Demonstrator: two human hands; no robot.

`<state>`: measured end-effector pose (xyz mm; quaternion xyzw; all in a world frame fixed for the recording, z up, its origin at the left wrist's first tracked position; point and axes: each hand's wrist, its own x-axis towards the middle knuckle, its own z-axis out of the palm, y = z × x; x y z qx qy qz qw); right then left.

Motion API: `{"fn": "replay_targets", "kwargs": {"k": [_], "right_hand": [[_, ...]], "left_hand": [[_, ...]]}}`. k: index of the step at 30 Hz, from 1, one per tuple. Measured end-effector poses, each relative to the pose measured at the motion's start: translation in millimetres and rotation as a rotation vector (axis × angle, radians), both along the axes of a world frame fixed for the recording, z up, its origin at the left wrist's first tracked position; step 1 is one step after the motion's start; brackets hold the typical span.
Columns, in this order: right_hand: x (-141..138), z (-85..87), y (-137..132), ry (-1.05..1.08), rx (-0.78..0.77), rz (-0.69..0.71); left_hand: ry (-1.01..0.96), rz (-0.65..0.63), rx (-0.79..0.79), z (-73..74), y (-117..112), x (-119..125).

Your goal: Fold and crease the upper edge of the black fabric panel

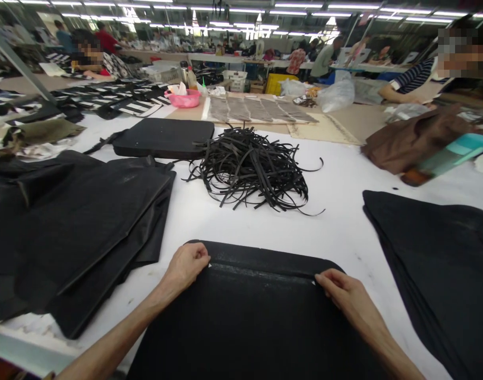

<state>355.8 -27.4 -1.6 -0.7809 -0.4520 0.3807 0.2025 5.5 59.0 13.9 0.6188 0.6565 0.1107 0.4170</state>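
- Where a black, flat, round-cornered panel lies on the white worktop, the left hand and right hand pinch closed over its far part; what they grip is unclear.
- Pink plastic basin: crumpled white material inside.
- Clear, teal-topped bottle: brown contents at the bottom.

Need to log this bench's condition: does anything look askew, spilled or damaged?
Whitish streaks mark the black panel between the left hand and right hand, standing out against its dark surface; residue or wear, I can't tell. Beyond it, black strips lie tangled, loose ends straying.
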Motion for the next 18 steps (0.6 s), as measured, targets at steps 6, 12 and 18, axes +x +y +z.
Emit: {"fn": "replay_targets", "kwargs": {"k": [6,12,18], "right_hand": [[-2.7,1.8,-2.5,0.011,0.03,-0.028],[-9.1,6.4,-3.0,0.084,0.054,-0.095],[-9.8,6.0,-1.0,0.088,0.028,-0.099]], "left_hand": [[0.038,-0.025,0.052,2.9,-1.5,-0.1],[0.092,-0.054,0.096,3.0,-2.0,-0.7],[0.207,-0.095,0.149,0.8,-2.6,-0.1]]}}
